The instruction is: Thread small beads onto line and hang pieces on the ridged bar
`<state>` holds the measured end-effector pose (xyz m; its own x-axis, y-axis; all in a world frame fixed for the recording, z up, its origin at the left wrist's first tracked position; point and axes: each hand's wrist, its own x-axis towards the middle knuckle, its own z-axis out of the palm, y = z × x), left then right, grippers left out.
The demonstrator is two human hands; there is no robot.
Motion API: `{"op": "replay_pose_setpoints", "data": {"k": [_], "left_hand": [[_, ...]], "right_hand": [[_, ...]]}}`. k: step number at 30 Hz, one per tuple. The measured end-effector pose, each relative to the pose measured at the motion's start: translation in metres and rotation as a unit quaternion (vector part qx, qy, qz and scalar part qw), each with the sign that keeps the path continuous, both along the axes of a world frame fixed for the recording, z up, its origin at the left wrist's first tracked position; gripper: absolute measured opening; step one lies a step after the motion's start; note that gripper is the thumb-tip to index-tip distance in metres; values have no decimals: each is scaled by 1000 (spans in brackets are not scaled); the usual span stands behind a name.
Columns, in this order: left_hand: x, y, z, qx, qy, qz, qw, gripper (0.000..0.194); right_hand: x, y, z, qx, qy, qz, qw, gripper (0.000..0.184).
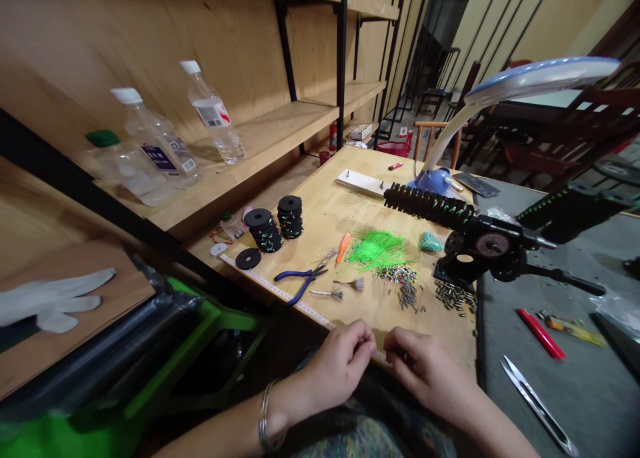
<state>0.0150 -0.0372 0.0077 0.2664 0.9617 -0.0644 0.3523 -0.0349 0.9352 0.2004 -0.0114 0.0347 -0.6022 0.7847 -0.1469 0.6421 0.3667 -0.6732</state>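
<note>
Left hand (340, 370), right hand (426, 370) — fingertips pinched, at the wooden table (325, 228)

Room above the hands (340, 371), beads (399, 275) ahead — vise (480, 251) blocking right, pliers (300, 276) left

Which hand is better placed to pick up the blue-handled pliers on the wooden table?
Left, probably: the left hand sits closer to the blue-handled steel pliers, while the right hand lies farther away.
</note>
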Motion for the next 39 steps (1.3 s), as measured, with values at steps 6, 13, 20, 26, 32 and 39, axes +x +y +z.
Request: {"op": "replay_pose_setpoints", "data": {"k": [6, 13, 20, 26, 32, 39], "left_hand": [[-1, -1, -6, -48, -71, 1, 996, 16], [-3, -1, -1, -66, -97, -4, 993, 15], [-2, -1, -1, -67, -99, 1, 993, 15], [0, -2, -5, -56, -94, 9, 994, 16], [1, -3, -7, -48, -73, 13, 996, 16], [-3, 2, -13, -63, -116, 19, 991, 17]], "right_hand": [[-2, -2, -3, 20, -2, -20, 1000, 16], [-3, -3, -8, 25, 7, -33, 999, 14], [-3, -5, -10, 43, 9, -33, 998, 14], [-6, -5, -11, 59, 7, -37, 998, 14], [-6, -5, -13, 60, 7, -28, 998, 15], [-1, 0, -5, 52, 15, -3, 999, 11]]}}
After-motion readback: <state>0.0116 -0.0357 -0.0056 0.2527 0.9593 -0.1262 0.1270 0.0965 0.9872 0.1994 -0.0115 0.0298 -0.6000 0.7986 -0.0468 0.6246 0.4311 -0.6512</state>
